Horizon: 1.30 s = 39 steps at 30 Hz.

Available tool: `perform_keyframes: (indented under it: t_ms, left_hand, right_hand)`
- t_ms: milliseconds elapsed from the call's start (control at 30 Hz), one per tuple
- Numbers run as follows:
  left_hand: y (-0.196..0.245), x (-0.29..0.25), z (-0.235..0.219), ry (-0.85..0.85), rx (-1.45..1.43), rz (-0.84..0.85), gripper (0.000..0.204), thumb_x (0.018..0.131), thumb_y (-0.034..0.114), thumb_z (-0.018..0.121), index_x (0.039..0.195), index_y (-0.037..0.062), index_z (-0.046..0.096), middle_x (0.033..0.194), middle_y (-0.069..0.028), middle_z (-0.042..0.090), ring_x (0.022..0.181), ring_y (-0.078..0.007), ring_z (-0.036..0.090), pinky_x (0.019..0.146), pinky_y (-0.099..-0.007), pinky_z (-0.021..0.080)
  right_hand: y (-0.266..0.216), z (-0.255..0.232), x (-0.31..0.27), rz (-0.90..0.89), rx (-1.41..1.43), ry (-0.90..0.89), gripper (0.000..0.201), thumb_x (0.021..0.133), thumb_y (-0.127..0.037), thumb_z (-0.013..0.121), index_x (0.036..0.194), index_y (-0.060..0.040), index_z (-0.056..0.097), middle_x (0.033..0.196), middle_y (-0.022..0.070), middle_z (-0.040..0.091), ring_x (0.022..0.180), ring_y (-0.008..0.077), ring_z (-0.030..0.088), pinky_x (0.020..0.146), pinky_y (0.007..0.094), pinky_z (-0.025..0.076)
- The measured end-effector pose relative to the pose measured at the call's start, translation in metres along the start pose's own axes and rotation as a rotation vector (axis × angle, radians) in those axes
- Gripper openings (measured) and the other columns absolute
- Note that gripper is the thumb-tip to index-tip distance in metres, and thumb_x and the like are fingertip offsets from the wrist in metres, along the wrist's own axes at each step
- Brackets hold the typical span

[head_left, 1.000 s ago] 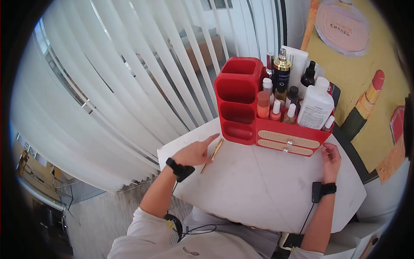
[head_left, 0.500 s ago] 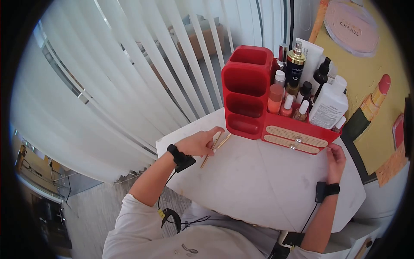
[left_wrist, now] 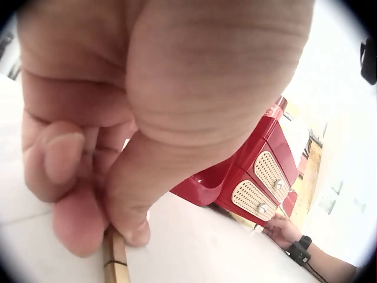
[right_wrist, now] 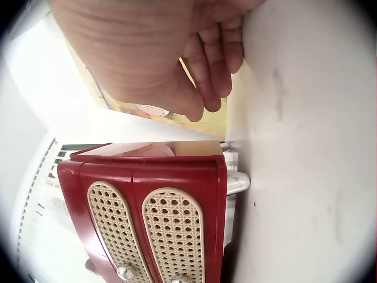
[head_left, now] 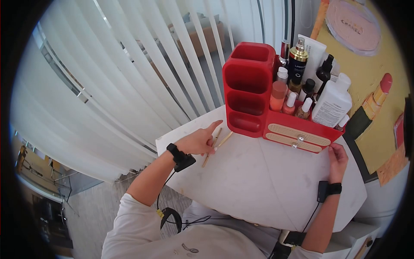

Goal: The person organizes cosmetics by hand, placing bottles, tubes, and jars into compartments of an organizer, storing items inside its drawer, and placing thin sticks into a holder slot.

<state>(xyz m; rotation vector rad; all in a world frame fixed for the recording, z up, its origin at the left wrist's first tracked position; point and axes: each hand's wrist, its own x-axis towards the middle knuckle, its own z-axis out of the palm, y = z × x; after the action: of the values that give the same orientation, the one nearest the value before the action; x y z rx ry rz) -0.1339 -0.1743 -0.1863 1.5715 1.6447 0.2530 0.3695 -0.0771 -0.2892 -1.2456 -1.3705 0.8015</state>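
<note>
My left hand (head_left: 194, 141) is low over the left side of the table, its index finger stretched toward the red organizer (head_left: 267, 116). Its thumb and a fingertip pinch a slim gold stick (left_wrist: 118, 268), seen close up in the left wrist view. In the head view, a slim gold stick (head_left: 206, 161) slants under the hand, and another gold stick (head_left: 225, 138) angles off toward the organizer. My right hand (head_left: 338, 159) is at the organizer's lower right corner with fingers loosely bent. The right wrist view shows those fingers just off the organizer's side, with nothing in them.
Bottles, nail polishes and a white tube (head_left: 313, 51) fill the organizer's right part, above two drawers with woven fronts (head_left: 293, 133). Its left compartments stand unfilled. The white table (head_left: 258, 181) ends near vertical blinds (head_left: 108, 86) at left and a painted yellow board (head_left: 384, 142) at right.
The head view has shifted, and the organizer appears further right and up. One gold stick showed at first; now two show at an angle beneath my left hand. The right hand stays by the corner.
</note>
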Motion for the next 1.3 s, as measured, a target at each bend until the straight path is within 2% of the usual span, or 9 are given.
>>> perform_keyframes:
  t_ms: [133,333,400,633,733,867,933,1133,1300]
  left_hand:
    - [-0.01,0.01,-0.004,-0.072,0.021,0.004,0.093,0.088,0.001,0.076,0.164,0.0092,0.024,0.073,-0.004,0.063,0.063,-0.0165,0.065,0.063,-0.0321,0.052]
    - [-0.006,0.004,0.0,-0.044,0.054,-0.019,0.067,0.088,0.002,0.079,0.145,0.0038,0.042,0.073,-0.0053,0.059,0.063,-0.0204,0.064,0.061,-0.0354,0.052]
    - [-0.024,0.01,0.005,0.011,0.087,0.113,0.062,0.09,0.004,0.078,0.143,0.0054,0.045,0.074,-0.0059,0.062,0.066,-0.0203,0.064,0.064,-0.036,0.049]
    - [-0.025,0.001,0.014,0.123,0.166,0.185,0.051,0.091,0.002,0.077,0.136,0.0031,0.052,0.076,-0.0068,0.063,0.067,-0.0198,0.065,0.064,-0.0347,0.05]
    - [-0.017,-0.01,-0.001,0.04,0.003,0.094,0.052,0.092,0.002,0.076,0.139,0.0035,0.054,0.077,-0.0052,0.064,0.067,-0.0161,0.068,0.062,-0.0311,0.052]
    - [-0.001,-0.033,-0.01,0.06,-0.156,0.211,0.055,0.094,-0.004,0.071,0.145,0.0055,0.053,0.082,-0.0036,0.066,0.072,-0.0118,0.069,0.063,-0.0276,0.053]
    - [0.011,-0.042,-0.01,0.059,-0.359,0.397,0.055,0.096,-0.005,0.069,0.147,0.0056,0.051,0.09,-0.0052,0.068,0.081,-0.0109,0.068,0.07,-0.0268,0.054]
    - [0.036,-0.042,0.016,0.122,-0.618,0.647,0.057,0.099,-0.004,0.07,0.151,0.008,0.049,0.096,-0.0047,0.069,0.085,-0.0114,0.066,0.076,-0.0279,0.055]
    - [0.044,-0.032,0.027,0.128,-0.709,0.666,0.06,0.101,-0.006,0.066,0.154,0.0087,0.045,0.099,-0.0069,0.069,0.089,-0.0168,0.07,0.079,-0.032,0.058]
  right_hand:
    - [0.001,-0.001,0.0,-0.01,-0.045,0.008,0.012,0.102,-0.008,0.068,0.112,-0.0011,0.071,0.105,0.0021,0.073,0.096,0.0113,0.064,0.091,0.0264,0.049]
    - [0.004,-0.002,0.0,-0.007,-0.009,-0.007,0.013,0.102,-0.009,0.069,0.111,-0.0008,0.071,0.106,0.0023,0.073,0.097,0.0109,0.064,0.092,0.0266,0.049]
    - [0.005,-0.004,0.002,-0.009,0.004,-0.014,0.013,0.102,-0.009,0.069,0.111,-0.0006,0.071,0.106,0.0025,0.073,0.097,0.0109,0.064,0.092,0.0267,0.05]
    - [0.009,-0.002,0.004,-0.034,-0.013,-0.019,0.012,0.102,-0.009,0.069,0.11,-0.0002,0.072,0.104,0.0019,0.073,0.096,0.0108,0.065,0.092,0.0263,0.05]
    - [0.003,-0.004,0.003,-0.039,-0.006,0.001,0.012,0.101,-0.008,0.069,0.108,0.0,0.073,0.102,0.0013,0.073,0.095,0.0104,0.064,0.09,0.0257,0.049]
    - [-0.004,0.0,0.001,-0.005,-0.016,0.004,0.011,0.101,-0.008,0.069,0.107,-0.0006,0.073,0.1,0.0002,0.073,0.092,0.0093,0.063,0.088,0.0249,0.049]
    - [-0.003,0.001,0.002,-0.003,0.0,0.009,0.01,0.101,-0.008,0.069,0.106,-0.001,0.074,0.099,-0.0001,0.072,0.091,0.009,0.063,0.087,0.0247,0.049]
    - [0.001,0.002,0.002,0.012,0.031,0.018,0.008,0.1,-0.007,0.07,0.104,-0.0017,0.075,0.095,-0.0011,0.072,0.087,0.0083,0.062,0.085,0.0247,0.049]
    - [-0.001,0.003,0.002,0.017,0.023,0.028,0.008,0.1,-0.006,0.069,0.104,-0.0018,0.075,0.095,-0.001,0.073,0.087,0.0086,0.063,0.084,0.0252,0.05]
